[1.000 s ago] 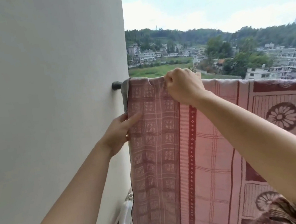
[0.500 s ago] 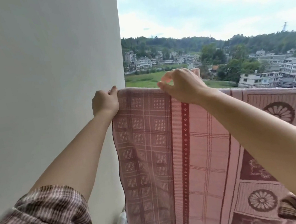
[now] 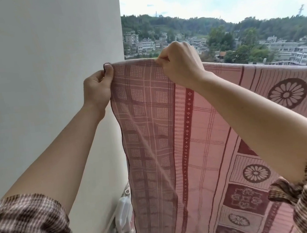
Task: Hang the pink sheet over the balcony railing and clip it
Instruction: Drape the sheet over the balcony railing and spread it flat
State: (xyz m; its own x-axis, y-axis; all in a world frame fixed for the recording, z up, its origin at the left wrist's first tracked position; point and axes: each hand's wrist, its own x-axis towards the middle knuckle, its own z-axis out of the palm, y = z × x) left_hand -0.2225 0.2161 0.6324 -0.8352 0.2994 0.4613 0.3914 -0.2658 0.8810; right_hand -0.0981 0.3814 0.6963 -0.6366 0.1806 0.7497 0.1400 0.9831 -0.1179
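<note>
Pink woven cloth, thin and limp by its folds: the sheet [image 3: 200, 139] hung draped along the rail line beside the wall [image 3: 45, 72], the railing itself hidden under it. My left hand [image 3: 97, 90] pinched the corner hem; my right hand [image 3: 179, 66] pinched the top edge nearby. I judged it light, likely to slide, best gripped at the hem.

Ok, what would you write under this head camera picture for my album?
Both hands, left hand and right hand, pinch the pink sheet at its top edge beside a white wall.
</note>
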